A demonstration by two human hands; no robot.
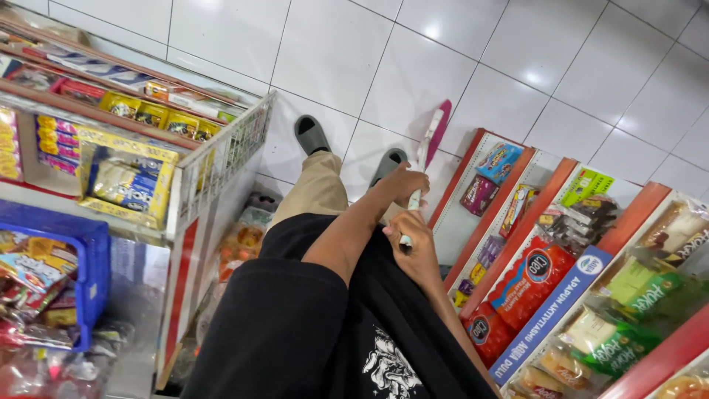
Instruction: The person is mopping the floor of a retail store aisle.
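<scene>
**White-handled broom gripped in both hands between shop shelves**

White floor tiles fill the upper half of the view, seen from a head camera looking straight down a person's body. Both hands hold a slim white broom handle. At about 12 o'clock from the view's centre, the left hand wraps the handle higher up, fingers curled tight around it. Just below, at about 3 o'clock from centre, the right hand clamps the handle's near end, fingers closed around it. Two stacked grips like this likely steady the long handle. The pink broom head rests on the tiles at 1 o'clock, just beside the person's grey sandals. A red-edged shelf of packaged snacks runs along 4 o'clock. Another snack rack with a wire rim stands at 9 o'clock, and a blue basket sits below it at 8 o'clock.
</scene>
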